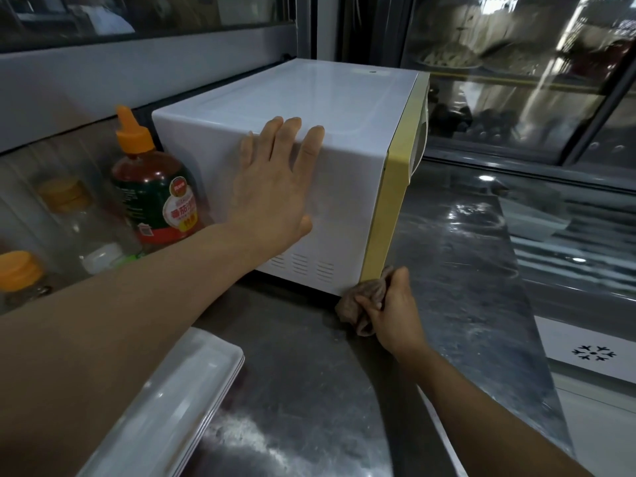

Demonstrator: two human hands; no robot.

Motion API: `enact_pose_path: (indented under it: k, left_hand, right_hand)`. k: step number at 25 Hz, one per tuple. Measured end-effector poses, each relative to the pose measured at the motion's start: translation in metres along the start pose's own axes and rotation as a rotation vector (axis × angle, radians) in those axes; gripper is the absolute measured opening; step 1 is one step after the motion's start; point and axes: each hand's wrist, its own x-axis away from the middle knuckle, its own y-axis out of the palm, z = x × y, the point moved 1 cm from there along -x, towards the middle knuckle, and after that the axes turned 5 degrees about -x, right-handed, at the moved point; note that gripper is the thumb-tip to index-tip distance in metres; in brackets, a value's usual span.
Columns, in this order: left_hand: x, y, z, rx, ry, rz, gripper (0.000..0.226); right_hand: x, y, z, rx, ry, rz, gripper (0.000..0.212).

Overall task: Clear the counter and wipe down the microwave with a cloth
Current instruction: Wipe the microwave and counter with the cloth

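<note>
a: gripping the bunched brown cloth [364,297], the right hand [395,311] presses it to the bottom front corner of the microwave [309,108], right where the yellow trim meets the tabletop [464,270].

b: and the left hand [275,187]?

a: flat and relaxed, fingers spread on the white side panel, arm reaching across to steady the box.

b: how would you wipe it well?

a: keep that brace firm, drag the cloth up along the trim in one stroke, refold to a clean face. the sauce bottle [155,187] and stacked trays [165,407] wait nearby.
</note>
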Motion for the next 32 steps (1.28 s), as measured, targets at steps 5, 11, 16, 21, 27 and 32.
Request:
enact_pose_path:
  k: [5, 11, 16, 21, 27, 32]
  left_hand:
    - [0.0, -0.007, 0.0, -0.046, -0.016, -0.07, 0.105]
    - [-0.001, -0.023, 0.002, -0.096, -0.039, -0.211, 0.107]
    - [-0.006, -0.044, 0.006, -0.115, -0.094, -0.377, 0.105]
    - [0.006, -0.08, 0.018, -0.04, -0.206, -0.51, 0.101]
    - [0.039, -0.135, 0.035, 0.092, -0.249, -0.594, 0.096]
    - [0.07, -0.183, 0.068, 0.375, -0.308, -0.598, 0.094]
  right_hand:
    - [0.001, -0.005, -0.001, 0.036, 0.031, -0.104, 0.033]
    - [-0.009, -0.043, -0.021, 0.167, 0.015, -0.296, 0.024]
    - [-0.017, -0.086, -0.046, 0.141, -0.041, -0.353, 0.023]
    - [-0.026, -0.131, -0.083, 0.054, -0.081, -0.333, 0.021]
    - [-0.012, -0.17, -0.128, -0.074, -0.027, -0.292, 0.028]
    - [0.023, -0.204, -0.171, -0.197, 0.007, -0.271, 0.027]
